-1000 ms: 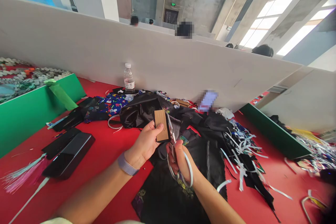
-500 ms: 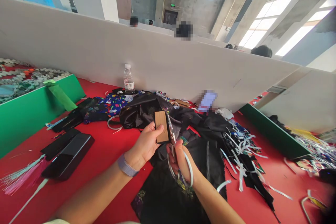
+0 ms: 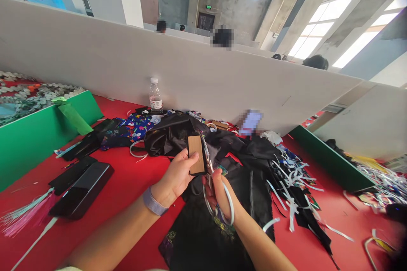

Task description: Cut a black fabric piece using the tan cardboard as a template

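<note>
My left hand [image 3: 174,178] pinches a small brown card [image 3: 196,154] upright above the black cloth [image 3: 222,237] on the desk [image 3: 127,186]. My right hand [image 3: 219,192] is closed through the loops of the scissors [image 3: 210,173], blades running up the card's right edge. My left fingertips sit close to the blades, so a slip could nick them; a loose pinch could skew the cut.

A small tan card [image 3: 196,154], rectangular with a dark back edge, stood upright near the middle. White-handled scissors [image 3: 212,186] touched its right edge, blades pointing away, over black fabric.
</note>
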The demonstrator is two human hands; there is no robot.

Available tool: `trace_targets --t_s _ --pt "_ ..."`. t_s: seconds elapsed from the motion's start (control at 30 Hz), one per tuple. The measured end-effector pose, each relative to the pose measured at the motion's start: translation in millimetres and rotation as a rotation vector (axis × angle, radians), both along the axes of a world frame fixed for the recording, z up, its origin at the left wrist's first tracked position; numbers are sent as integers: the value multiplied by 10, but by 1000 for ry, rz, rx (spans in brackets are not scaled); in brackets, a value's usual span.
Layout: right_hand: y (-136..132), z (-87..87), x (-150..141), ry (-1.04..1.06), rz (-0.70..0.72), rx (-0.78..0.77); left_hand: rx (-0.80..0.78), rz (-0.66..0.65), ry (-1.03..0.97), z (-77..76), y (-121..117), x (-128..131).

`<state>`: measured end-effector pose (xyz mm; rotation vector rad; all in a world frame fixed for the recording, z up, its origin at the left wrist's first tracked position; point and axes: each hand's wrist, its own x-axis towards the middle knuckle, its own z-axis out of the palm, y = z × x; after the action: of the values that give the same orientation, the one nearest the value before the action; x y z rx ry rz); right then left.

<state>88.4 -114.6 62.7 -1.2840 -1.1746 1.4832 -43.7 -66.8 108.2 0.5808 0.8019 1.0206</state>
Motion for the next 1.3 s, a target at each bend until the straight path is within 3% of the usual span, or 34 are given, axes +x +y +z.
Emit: trace_targets --t_s 0.37,0.83,1.13,1.3 --pt "6 -12 22 -35 -22 -14 -13 -31 27 21 -30 9" --pt "41 -71 48 -36 -41 -7 6 -42 -13 -61 -16 21" --pt "41 136 104 -139 152 70 -21 98 -1 -20 227 -161" --pt "33 224 289 -274 298 40 -10 196 3 -44 387 -282"
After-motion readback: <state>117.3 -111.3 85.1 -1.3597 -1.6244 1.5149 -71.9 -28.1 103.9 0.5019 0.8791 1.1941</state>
